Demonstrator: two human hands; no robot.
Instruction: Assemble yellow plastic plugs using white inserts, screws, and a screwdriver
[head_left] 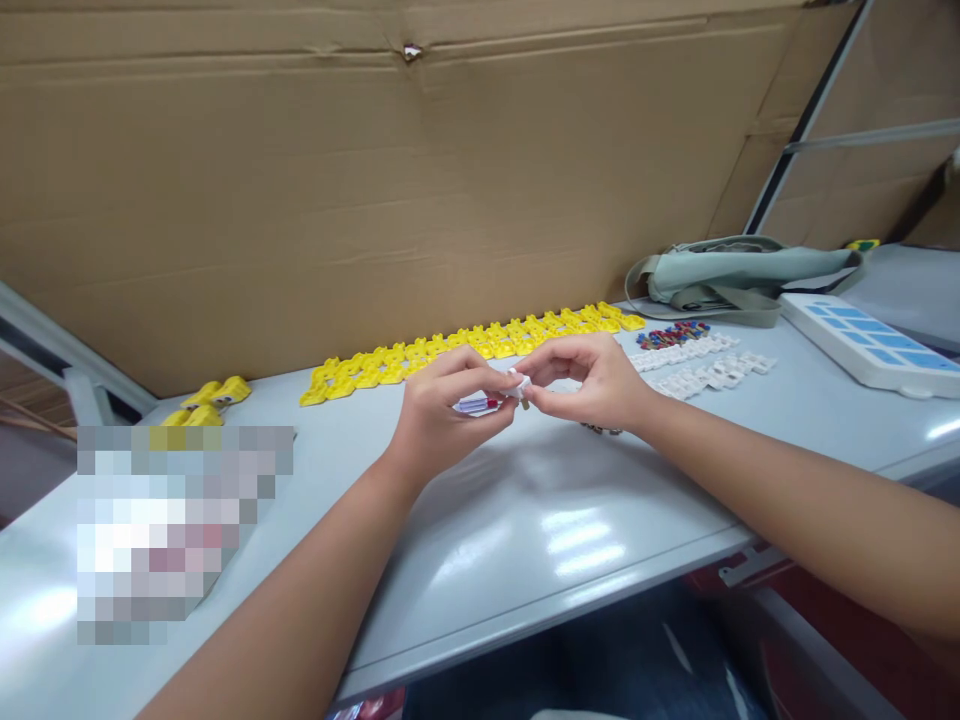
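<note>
Head view. My left hand is closed in a pinch on a small white piece with a red and blue mark. It sits between thumb and fingertips, raised just above the tabletop. My right hand meets it from the other side, fingers closed on a small white part pressed against the end of that piece. Judgement: both are held up at mid-tabletop so the joint faces me and each hand can brace the other.

Behind my hands, toward the cardboard wall, a long row of yellow pieces lies in line, probably laid out so they can be taken or counted in order. A few more yellow pieces sit apart, left of that row. Right of the row: a small heap of red and blue bits, then two rows of white pieces. Further right of those, a white tray with blue squares, and behind it a grey-green bag against the wall.

Writing: none legible on any piece. A blurred-out patch covers the near left of the tabletop.
</note>
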